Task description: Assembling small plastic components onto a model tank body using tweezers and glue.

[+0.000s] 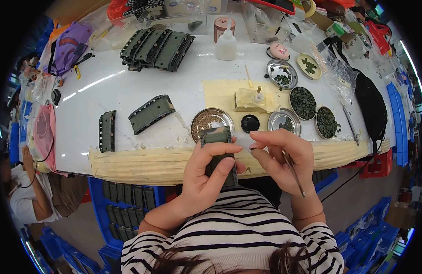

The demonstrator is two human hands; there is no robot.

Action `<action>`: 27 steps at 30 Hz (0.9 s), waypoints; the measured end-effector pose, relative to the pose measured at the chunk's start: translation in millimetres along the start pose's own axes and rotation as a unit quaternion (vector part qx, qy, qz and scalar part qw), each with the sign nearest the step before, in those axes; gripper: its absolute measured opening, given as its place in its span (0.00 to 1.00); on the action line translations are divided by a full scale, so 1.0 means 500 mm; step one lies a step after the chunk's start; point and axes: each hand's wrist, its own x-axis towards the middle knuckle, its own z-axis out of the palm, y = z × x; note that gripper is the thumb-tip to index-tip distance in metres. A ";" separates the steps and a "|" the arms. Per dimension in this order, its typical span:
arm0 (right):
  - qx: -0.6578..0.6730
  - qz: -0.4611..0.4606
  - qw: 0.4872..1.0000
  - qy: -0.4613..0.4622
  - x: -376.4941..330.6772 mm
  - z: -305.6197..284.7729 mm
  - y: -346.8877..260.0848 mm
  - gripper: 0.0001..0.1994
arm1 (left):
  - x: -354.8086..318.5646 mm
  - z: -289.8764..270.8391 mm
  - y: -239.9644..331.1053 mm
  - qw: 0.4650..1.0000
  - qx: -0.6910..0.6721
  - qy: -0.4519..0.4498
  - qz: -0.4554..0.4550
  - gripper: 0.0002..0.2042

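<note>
Our left hand (206, 176) grips the green strip (219, 153); our right hand (282, 157), pinching tweezers (294, 173), fits small parts and must next place one precisely.

White worktable (128, 86) spanning the upper half of the frame, its near edge wrapped in cream tape. At left lie two green ribbed strips (107, 131) (151, 113), with a stack of similar strips (157, 44) at upper left. At centre and right sit a white squeeze bottle (226, 45), a cream paper sheet (220, 93), a small black cap (250, 123), and several round metal dishes (303, 102) of small dark parts.
</note>
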 end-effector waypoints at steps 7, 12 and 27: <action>-0.132 -0.221 0.966 0.011 0.001 0.018 0.011 0.22 | 0.027 0.013 0.007 0.992 0.106 0.068 0.030 0.05; -0.268 -0.311 0.912 -0.001 0.005 0.019 0.007 0.21 | 0.030 0.010 0.004 0.985 0.151 0.065 0.048 0.04; -0.126 -0.261 0.957 -0.006 0.005 0.012 0.029 0.22 | 0.035 0.010 0.019 0.958 -0.241 -0.041 -0.153 0.10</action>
